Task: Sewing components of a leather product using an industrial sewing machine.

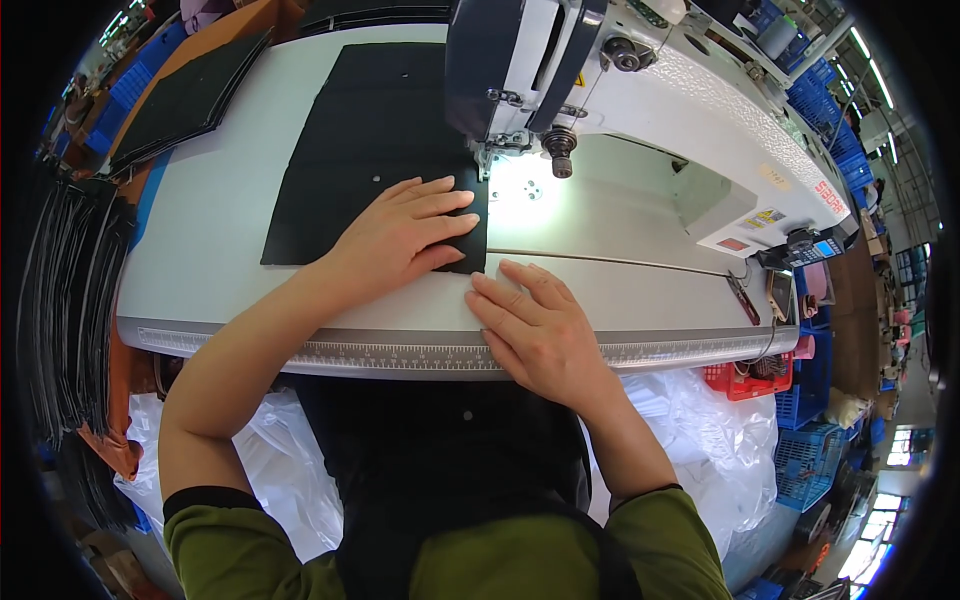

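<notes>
White bench carrying a sewing machine and black fabric panel.
Beyond both hands stands the machine; the panel stretches away under the left hand, which lies flat and released on its near corner. Just right of it, the right hand rests open-fingered on the bench edge, grasping nothing, fingertips beside the panel.

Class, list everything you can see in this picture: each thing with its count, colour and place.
Sewing machine: one, white and dark blue, upper right.
Fabric panel: one, black, flat under the needle.
Table: one, pale grey, ruler strip along its front edge.
Stacked panels: one pile, black, upper left.
Crates: several, blue and red, right.
Plastic sheeting: white, below the table.
Left hand: flat on the panel.
Right hand: on the table edge.
</notes>
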Available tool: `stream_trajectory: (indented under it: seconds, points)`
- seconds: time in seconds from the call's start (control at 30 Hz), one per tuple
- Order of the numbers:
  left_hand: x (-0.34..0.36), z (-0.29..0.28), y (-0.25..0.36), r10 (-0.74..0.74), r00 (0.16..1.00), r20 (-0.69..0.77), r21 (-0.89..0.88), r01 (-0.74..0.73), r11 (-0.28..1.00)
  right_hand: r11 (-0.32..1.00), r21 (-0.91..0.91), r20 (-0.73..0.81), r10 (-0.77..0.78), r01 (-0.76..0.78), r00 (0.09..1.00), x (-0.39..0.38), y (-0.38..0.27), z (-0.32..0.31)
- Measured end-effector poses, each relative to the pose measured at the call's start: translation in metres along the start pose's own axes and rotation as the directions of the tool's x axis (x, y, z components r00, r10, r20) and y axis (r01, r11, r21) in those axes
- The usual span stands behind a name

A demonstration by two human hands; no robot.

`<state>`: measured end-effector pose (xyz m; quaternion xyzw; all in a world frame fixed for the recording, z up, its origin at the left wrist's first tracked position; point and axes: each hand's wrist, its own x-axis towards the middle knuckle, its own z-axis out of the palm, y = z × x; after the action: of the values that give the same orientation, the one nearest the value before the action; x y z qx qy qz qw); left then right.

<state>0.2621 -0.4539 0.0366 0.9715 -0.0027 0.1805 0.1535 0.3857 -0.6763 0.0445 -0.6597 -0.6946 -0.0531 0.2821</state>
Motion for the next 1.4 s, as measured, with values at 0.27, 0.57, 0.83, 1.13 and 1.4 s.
stream_trajectory:
  seconds: [0.27, 0.57, 0.83, 1.13, 1.4]
  points:
    - [0.016, 0.002, -0.026, 0.01, 0.999, -0.038, -0.061, -0.012, 0.998, 1.0, -0.012, -0.001, 0.003, -0.003, 1.0, -0.001, 0.0, 0.001]
    - [0.036, 0.007, -0.048, 0.037, 0.991, -0.131, -0.029, -0.041, 0.999, 1.0, -0.018, -0.007, -0.008, 0.008, 1.0, -0.001, 0.001, 0.002]
    - [0.054, 0.002, -0.068, -0.068, 0.997, -0.034, -0.019, 0.068, 0.998, 1.0, -0.011, -0.022, -0.001, 0.001, 1.0, -0.001, 0.0, 0.002]
    - [0.07, -0.003, -0.081, -0.05, 0.998, -0.039, -0.027, 0.049, 0.998, 1.0, -0.011, -0.017, -0.008, 0.007, 1.0, -0.001, 0.001, 0.002]
    - [0.066, -0.003, -0.075, -0.045, 0.997, -0.067, -0.058, 0.042, 0.997, 0.999, -0.024, -0.018, 0.036, -0.037, 0.999, -0.005, -0.002, 0.0]
